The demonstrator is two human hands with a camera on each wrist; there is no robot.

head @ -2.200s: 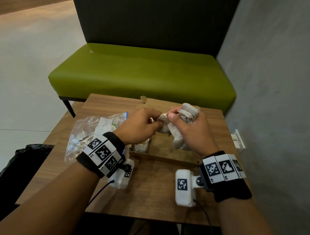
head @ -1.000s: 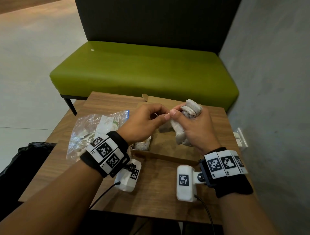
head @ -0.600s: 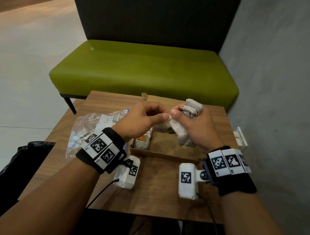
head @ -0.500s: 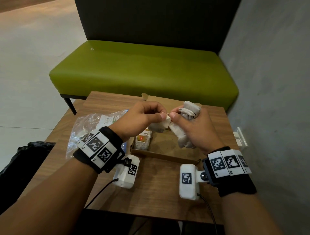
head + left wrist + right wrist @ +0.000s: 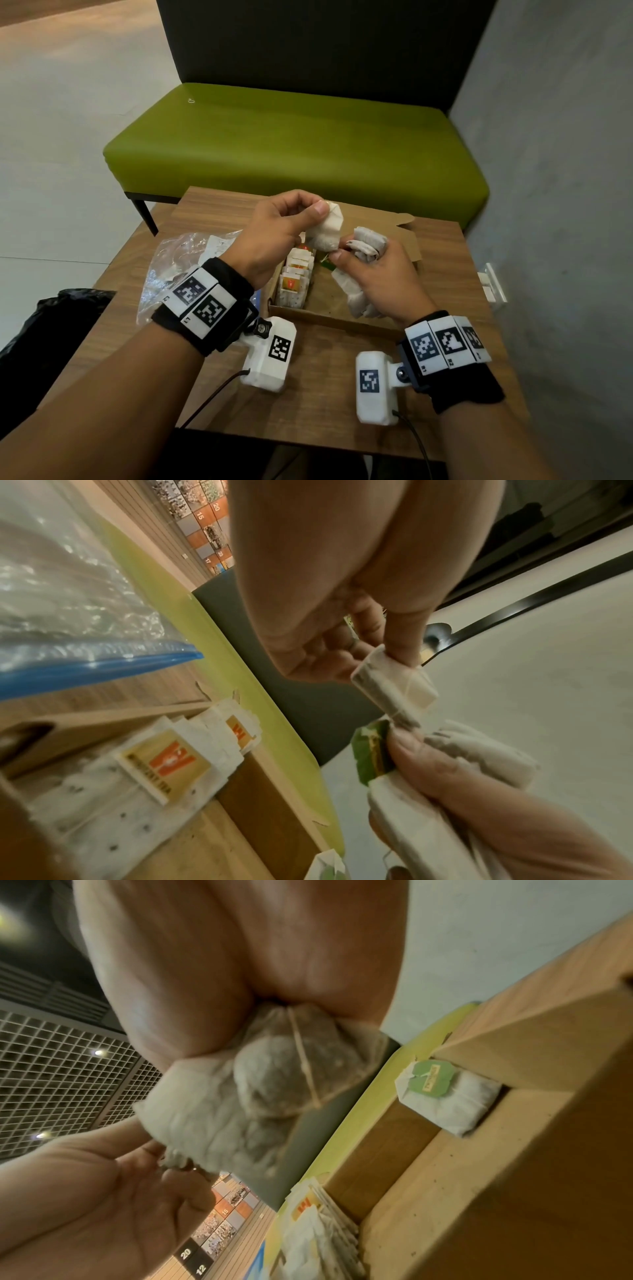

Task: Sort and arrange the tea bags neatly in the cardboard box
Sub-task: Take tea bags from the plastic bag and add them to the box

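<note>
Your left hand (image 5: 274, 229) pinches one tea bag (image 5: 325, 228) above the cardboard box (image 5: 329, 318); your right hand (image 5: 376, 274) clutches a bunch of tea bags (image 5: 356, 294) over it, beside the orange-tagged row (image 5: 296, 277) standing inside

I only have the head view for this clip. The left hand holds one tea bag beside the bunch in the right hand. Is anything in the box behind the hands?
Observer: Yes. The right wrist view shows one green-tagged tea bag tucked against the wall of the cardboard box, apart from the orange-tagged row.
Operator: What is the right thumb pressing?
Observer: In the left wrist view, the right hand pinches a green tag against its bunch.
Operator: And the left hand's grip?
Observer: In that same view, the left hand pinches the single tea bag at one end, and a string runs across the bag.
</note>
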